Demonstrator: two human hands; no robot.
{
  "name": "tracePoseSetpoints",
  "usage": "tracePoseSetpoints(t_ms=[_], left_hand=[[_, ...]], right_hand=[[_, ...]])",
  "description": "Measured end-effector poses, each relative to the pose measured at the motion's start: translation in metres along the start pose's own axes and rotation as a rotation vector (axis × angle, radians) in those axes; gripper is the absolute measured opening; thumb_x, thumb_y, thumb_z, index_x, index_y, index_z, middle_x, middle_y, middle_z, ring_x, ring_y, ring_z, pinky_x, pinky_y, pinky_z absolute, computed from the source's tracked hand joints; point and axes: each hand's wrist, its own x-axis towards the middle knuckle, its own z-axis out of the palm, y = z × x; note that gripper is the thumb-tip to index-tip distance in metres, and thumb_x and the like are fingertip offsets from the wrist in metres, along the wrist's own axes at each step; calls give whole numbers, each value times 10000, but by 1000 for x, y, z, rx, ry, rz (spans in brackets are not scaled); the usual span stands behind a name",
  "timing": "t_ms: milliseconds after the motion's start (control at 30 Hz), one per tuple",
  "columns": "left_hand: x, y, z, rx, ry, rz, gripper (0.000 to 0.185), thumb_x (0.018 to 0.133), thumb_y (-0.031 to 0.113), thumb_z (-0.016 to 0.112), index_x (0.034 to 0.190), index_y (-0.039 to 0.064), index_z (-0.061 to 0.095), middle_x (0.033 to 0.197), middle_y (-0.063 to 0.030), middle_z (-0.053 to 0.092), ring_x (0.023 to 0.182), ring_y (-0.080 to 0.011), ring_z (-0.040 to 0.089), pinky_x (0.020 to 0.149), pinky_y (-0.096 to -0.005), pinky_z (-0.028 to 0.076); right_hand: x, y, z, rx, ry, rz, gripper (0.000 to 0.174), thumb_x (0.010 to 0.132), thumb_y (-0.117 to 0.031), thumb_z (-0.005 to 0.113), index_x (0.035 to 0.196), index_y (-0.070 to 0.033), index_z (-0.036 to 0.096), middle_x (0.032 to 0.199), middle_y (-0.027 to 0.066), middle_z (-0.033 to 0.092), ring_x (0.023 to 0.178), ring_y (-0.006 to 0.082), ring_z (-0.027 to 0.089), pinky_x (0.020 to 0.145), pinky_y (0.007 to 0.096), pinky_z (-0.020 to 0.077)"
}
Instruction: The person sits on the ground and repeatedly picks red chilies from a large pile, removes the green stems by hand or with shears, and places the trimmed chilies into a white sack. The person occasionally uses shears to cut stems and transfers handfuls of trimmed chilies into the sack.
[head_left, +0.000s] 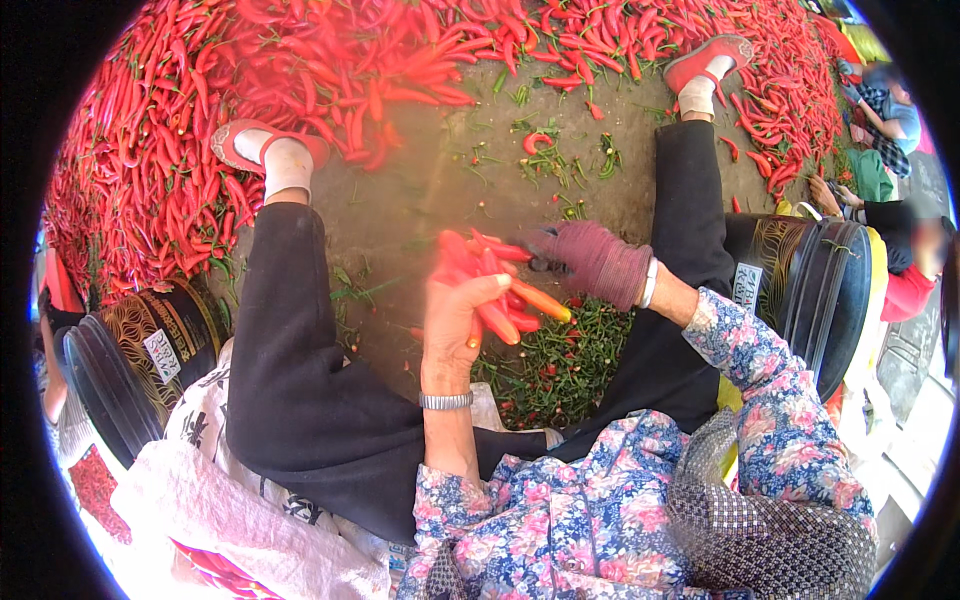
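Note:
My bare left hand (465, 304) grips a bunch of red chili peppers (496, 319), one with a yellow-orange tip; a metal watch band circles the wrist. My right hand (589, 259), in a maroon knitted glove with dark fingertips, is at the right end of the bunch. Its fingertips are blurred beside a pepper, so its hold cannot be made out. Below and right of the bunch, green pepper stems (577, 367) lie heaped on the ground between my legs. More stems and a curled red pepper (537, 142) are scattered farther forward.
A large heap of red peppers (150, 150) spreads beyond my feet. A dark bucket (120, 367) stands on the left, another (806, 292) on the right. A white woven sack (240, 517) lies at lower left. Other people sit at the far right; part of another person shows at the left edge.

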Motion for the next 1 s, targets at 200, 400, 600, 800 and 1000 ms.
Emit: tracePoseSetpoints(t_ms=[200,400,600,800,1000], left_hand=[[2,-7,8,306,69,91,373,716,-79,617,1063,28,530,912,-94,633,775,-178,629,703,-323,532],[3,3,7,-29,284,286,317,771,-82,590,1062,24,521,940,-111,609,686,-224,636,498,-390,589],[-6,24,11,-17,553,451,300,799,-53,612,1070,33,515,1043,-122,615,909,-192,601,796,-311,520],[-17,44,18,5,563,596,279,825,-53,578,1075,45,502,1156,-166,594,921,-174,602,787,-316,529],[-91,121,15,105,511,801,359,846,-29,565,1202,-15,527,1178,-156,574,1034,-207,587,903,-327,497]], right_hand=[[10,-1,22,625,178,387,269,778,-80,587,1047,-79,596,807,179,645,713,345,643,615,399,505],[72,115,11,-99,416,608,374,779,-225,608,1133,-109,575,1024,187,613,928,360,599,777,447,481],[46,83,61,-363,149,594,657,823,-230,568,1407,-103,295,1457,247,231,1222,537,346,955,583,385],[-6,15,87,-251,-411,205,413,809,-191,572,1204,-78,529,1145,213,526,1075,343,535,870,428,470],[90,66,26,-397,231,258,384,726,-107,635,1104,-89,569,1063,174,579,964,344,609,738,425,519]])
